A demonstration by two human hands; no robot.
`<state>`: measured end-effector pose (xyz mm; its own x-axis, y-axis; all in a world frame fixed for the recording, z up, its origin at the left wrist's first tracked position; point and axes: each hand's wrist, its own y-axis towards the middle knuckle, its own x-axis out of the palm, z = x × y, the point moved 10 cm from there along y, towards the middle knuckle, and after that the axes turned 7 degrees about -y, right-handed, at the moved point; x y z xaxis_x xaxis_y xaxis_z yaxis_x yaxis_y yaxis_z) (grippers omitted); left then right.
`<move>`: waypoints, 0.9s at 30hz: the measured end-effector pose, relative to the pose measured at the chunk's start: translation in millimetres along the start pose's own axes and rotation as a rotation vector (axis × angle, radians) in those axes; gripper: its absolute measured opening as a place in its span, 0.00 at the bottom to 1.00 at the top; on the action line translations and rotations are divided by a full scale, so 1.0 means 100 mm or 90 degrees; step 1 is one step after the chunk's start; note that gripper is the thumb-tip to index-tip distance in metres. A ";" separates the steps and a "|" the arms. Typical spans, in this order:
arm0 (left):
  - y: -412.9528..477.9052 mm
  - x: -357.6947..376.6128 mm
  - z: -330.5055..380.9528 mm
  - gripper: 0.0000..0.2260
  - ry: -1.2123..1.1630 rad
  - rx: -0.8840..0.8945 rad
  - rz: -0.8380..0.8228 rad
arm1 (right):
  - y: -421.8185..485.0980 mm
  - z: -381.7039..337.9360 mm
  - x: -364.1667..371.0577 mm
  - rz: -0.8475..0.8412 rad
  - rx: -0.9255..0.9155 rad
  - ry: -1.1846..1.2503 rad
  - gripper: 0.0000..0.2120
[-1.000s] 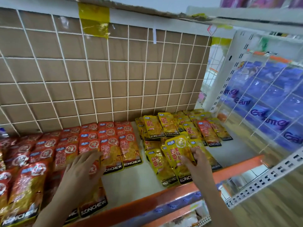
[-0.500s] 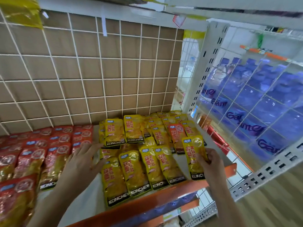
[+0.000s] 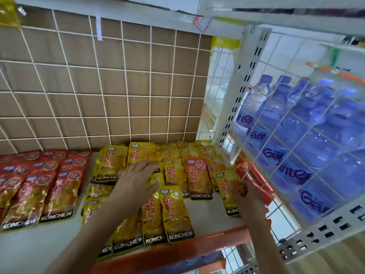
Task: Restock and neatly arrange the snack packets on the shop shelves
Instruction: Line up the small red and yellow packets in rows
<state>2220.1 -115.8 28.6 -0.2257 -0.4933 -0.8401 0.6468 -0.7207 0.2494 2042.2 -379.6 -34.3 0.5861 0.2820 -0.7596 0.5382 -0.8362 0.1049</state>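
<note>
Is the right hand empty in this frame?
No, the right hand grips a yellow packet, with its fingers curled over the packet's right edge.

Brown cardboard (image 3: 113, 81) w/ white wire grid (image 3: 127, 94), blue water bottles (image 3: 276, 107) rt, red tag (image 3: 201, 23) top

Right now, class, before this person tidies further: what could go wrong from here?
1. The front yellow packets reach the orange shelf edge; a push from the left hand, spread over the pile, may slide them off.
2. A red packet lies among the yellow ones and could stay misplaced.
3. The held packet in the right hand sits near the shelf's right end and might fall off.
</note>
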 end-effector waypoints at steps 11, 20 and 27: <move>0.64 0.78 0.51 0.21 -0.024 0.001 -0.087 | -0.02 -0.10 0.11 -0.003 -0.078 -0.065 0.20; 0.87 0.99 0.37 0.37 0.062 -0.096 -0.102 | -0.04 -0.13 0.16 -0.002 -0.109 -0.099 0.22; 0.88 0.96 0.45 0.35 0.055 -0.070 -0.050 | -0.04 -0.10 0.18 -0.002 -0.106 -0.098 0.22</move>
<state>2222.6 -247.8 -8.6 -0.2176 -0.3906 -0.8945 0.7070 -0.6949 0.1315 2056.7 -366.5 -41.4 0.4921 0.1981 -0.8477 0.6397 -0.7428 0.1977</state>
